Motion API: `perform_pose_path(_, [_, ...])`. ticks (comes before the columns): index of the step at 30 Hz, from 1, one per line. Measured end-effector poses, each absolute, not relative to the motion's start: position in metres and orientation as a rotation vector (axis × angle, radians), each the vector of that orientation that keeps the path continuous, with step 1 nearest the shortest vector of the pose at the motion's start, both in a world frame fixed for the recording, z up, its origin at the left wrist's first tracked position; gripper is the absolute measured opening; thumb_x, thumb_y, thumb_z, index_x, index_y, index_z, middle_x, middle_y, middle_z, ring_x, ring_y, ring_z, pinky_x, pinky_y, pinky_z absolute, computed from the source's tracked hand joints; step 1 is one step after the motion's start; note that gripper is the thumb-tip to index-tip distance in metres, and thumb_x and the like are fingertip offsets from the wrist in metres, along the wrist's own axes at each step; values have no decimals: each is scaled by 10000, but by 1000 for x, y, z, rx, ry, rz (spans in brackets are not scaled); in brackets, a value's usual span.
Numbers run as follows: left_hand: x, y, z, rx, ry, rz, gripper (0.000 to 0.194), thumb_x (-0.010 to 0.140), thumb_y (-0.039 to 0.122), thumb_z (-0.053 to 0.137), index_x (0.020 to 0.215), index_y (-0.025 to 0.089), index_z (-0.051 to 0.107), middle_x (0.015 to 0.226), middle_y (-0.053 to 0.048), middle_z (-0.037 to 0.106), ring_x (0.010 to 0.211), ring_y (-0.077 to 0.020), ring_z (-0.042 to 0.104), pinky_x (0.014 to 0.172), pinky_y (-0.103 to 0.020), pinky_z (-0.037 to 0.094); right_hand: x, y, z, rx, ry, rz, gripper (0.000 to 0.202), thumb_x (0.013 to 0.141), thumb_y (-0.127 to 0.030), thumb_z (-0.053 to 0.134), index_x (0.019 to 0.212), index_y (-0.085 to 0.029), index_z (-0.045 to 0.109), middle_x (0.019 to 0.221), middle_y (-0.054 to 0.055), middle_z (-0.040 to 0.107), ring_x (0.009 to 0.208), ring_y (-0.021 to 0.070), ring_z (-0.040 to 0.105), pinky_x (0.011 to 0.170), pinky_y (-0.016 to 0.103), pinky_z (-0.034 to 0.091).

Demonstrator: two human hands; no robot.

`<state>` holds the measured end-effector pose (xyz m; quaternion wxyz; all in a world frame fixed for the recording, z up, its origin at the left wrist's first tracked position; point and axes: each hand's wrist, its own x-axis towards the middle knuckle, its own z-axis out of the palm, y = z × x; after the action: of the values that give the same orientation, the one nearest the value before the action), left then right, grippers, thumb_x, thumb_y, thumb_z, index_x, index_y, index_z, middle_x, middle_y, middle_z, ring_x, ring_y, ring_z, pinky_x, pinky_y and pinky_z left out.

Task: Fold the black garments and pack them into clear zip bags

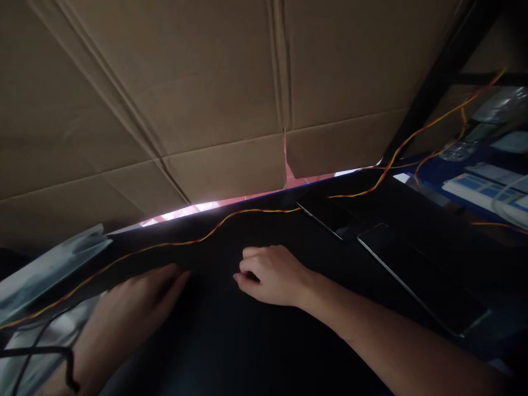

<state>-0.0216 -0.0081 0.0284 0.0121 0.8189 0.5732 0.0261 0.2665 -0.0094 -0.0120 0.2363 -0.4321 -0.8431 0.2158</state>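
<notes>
While the right hand (pixel 274 278) curls narrowly near a dark phone (pixel 333 218), left hand (pixel 134 305) blurred, grip unclear, red-yellow wire (pixel 256 210) beyond

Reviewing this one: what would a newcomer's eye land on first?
Probably the creased brown cardboard filling much of the upper view. Next, the red-and-yellow wire, bright against the black surface, running in from the left edge beyond the blurred left hand. Then the loosely curled right hand near the middle, with two dark phone-like slabs to its right.
</notes>
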Motion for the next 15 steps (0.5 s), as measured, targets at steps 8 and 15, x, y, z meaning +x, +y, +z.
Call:
perform_pose_path(8, [48, -3, -18, 2816, 1482, 326, 809, 1055, 651, 508, 1658, 124, 391, 1714, -218, 437, 1601, -437, 384, 1232, -681, 424, 264, -4, -14, -1277, -2271, 349, 207, 1049, -199, 588, 900, -166, 728, 985, 66, 715, 929, 222, 642, 844, 396, 499])
perform_pose_path(15, [32, -2, -39, 2761, 1404, 256, 959, 1044, 794, 399, 1731, 143, 239, 1796, -197, 238, 1677, -427, 160, 1314, -733, 234, 261, -3, -37, -1423, -2241, 205, 543, 1076, -386, 548, 1514, -69, 598, 1661, 195, 529, 1581, 390, 422, 1294, 595, 363])
